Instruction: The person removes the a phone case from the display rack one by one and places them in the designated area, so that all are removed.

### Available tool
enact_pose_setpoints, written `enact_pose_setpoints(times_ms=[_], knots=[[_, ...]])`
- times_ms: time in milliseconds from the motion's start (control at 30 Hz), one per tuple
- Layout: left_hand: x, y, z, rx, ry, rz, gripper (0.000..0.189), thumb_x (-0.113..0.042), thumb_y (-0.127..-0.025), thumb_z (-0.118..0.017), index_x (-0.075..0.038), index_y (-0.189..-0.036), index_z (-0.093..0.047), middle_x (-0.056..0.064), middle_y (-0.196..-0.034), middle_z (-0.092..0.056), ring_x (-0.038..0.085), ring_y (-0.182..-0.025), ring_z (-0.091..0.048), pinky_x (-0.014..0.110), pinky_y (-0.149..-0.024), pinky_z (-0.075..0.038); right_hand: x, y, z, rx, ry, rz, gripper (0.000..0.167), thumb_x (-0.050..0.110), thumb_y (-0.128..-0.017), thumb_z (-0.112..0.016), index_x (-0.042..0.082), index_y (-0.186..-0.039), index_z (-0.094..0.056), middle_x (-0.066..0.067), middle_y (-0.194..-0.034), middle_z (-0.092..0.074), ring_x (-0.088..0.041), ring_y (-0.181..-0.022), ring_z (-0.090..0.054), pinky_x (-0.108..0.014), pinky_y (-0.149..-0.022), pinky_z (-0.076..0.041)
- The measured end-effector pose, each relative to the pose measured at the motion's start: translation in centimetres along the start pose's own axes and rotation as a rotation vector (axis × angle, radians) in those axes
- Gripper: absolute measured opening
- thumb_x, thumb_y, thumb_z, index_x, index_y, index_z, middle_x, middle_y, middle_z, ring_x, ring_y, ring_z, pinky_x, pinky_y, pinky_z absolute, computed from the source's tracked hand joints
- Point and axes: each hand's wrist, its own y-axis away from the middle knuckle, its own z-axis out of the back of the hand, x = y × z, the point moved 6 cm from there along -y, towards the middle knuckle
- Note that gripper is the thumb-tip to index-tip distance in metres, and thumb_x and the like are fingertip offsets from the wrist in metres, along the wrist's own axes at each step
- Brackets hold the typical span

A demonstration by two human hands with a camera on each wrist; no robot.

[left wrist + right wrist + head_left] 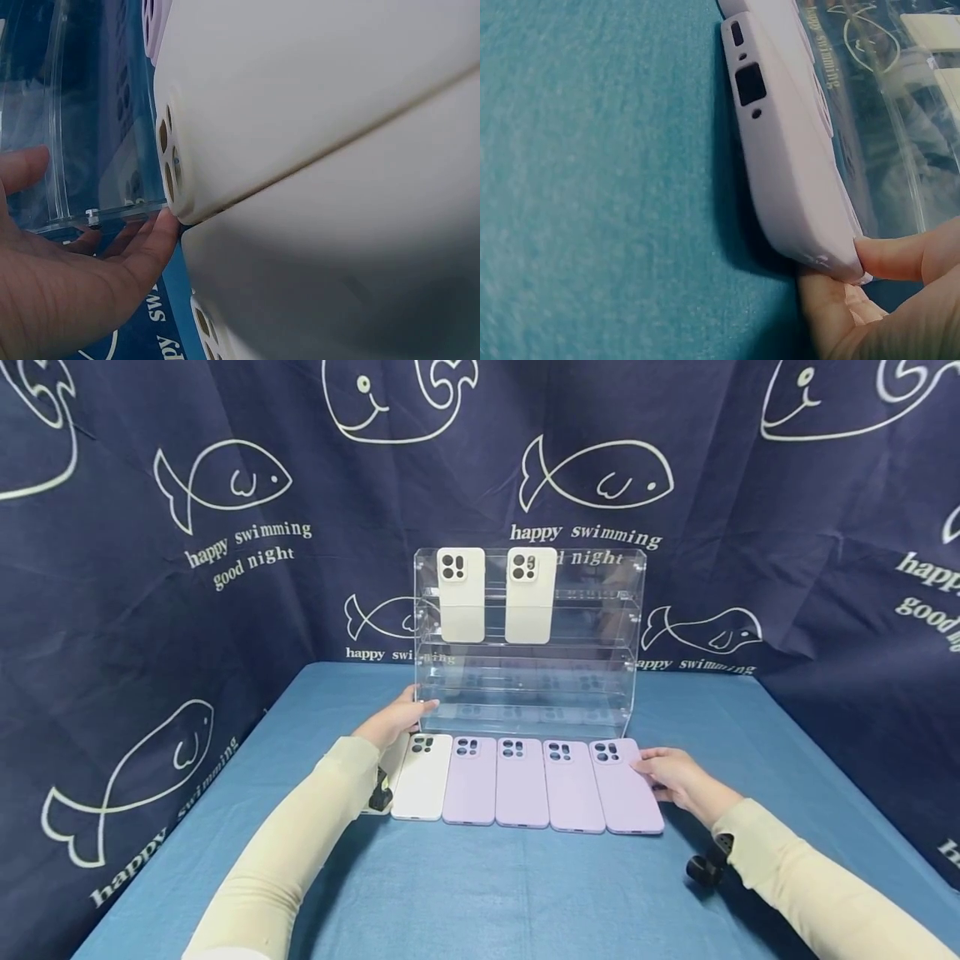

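A clear acrylic tiered display stand (525,693) stands at the table's back, holding two white phone cases (462,610) upright on its top tier. At the stand's lower left edge is my left hand (397,718), thumb in front and fingers along the outer side; the left wrist view shows the fingers (154,244) against its side panel. My right hand (678,781) pinches the right edge of the rightmost purple phone case (628,789). In the right wrist view, the thumb (896,256) lies on top of that purple case (795,180) and a finger is beneath it.
Before the stand, a row of cases lies flat: a white case (422,781) and several purple cases (471,785). Another white case (337,247) is partly hidden under my left arm. A blue cloth (480,893) covers the table; a dark fish-print curtain (480,485) hangs behind.
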Motion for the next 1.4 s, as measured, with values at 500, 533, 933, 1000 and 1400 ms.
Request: enact_pose_setpoints(times_ms=[500,533,933,1000,1400], knots=[[-0.1,0.2,0.1,-0.002,-0.015,0.005,0.078,-0.034,-0.101,-0.051,-0.016,-0.157,0.0,0.017,-0.162,-0.008,0.035,-0.145,-0.028,0.043,-0.119,-0.033,0.8,0.8,0.3,-0.034,0.083,0.099,0.057,0.016,-0.092,-0.068,-0.013,-0.135,-0.045,-0.016,-0.098,-0.069,-0.016,-0.079,-0.067,-0.04,-0.074,-0.063],[-0.1,0.2,0.1,-0.003,-0.01,0.004,0.078,-0.034,-0.101,-0.051,-0.016,-0.157,-0.001,0.016,-0.162,-0.007,0.035,-0.145,-0.027,0.043,-0.119,-0.033,0.8,0.8,0.4,-0.044,0.092,0.103,0.057,0.016,-0.091,-0.069,-0.014,-0.134,-0.047,-0.016,-0.097,-0.07,-0.016,-0.078,-0.067,-0.04,-0.073,-0.064],[-0.3,0.1,0.0,0.006,0.0,-0.015,0.077,-0.033,-0.101,-0.051,-0.014,-0.156,-0.001,0.017,-0.162,-0.01,0.034,-0.146,-0.026,0.043,-0.119,-0.034,0.7,1.1,0.6,-0.059,0.143,0.109,0.055,0.018,-0.09,-0.069,-0.013,-0.131,-0.05,-0.008,-0.082,-0.064,-0.013,-0.066,-0.062,-0.033,-0.063,-0.063],[-0.5,0.2,0.0,0.006,-0.012,-0.024,0.078,-0.034,-0.1,-0.051,-0.012,-0.156,-0.001,0.018,-0.161,-0.011,0.034,-0.145,-0.026,0.042,-0.118,-0.036,0.7,1.1,0.7,-0.057,0.137,0.104,0.055,0.019,-0.091,-0.069,-0.013,-0.132,-0.049,-0.008,-0.082,-0.065,-0.013,-0.066,-0.062,-0.032,-0.063,-0.063],[-0.1,0.1,0.0,0.006,-0.005,-0.002,0.077,-0.032,-0.101,-0.05,-0.015,-0.157,0.0,0.017,-0.162,-0.006,0.034,-0.146,-0.024,0.043,-0.118,-0.035,0.2,0.9,0.8,-0.016,0.045,0.093,0.055,0.015,-0.091,-0.068,-0.009,-0.136,-0.048,0.002,-0.076,-0.066,-0.012,-0.067,-0.062,-0.029,-0.063,-0.063]])
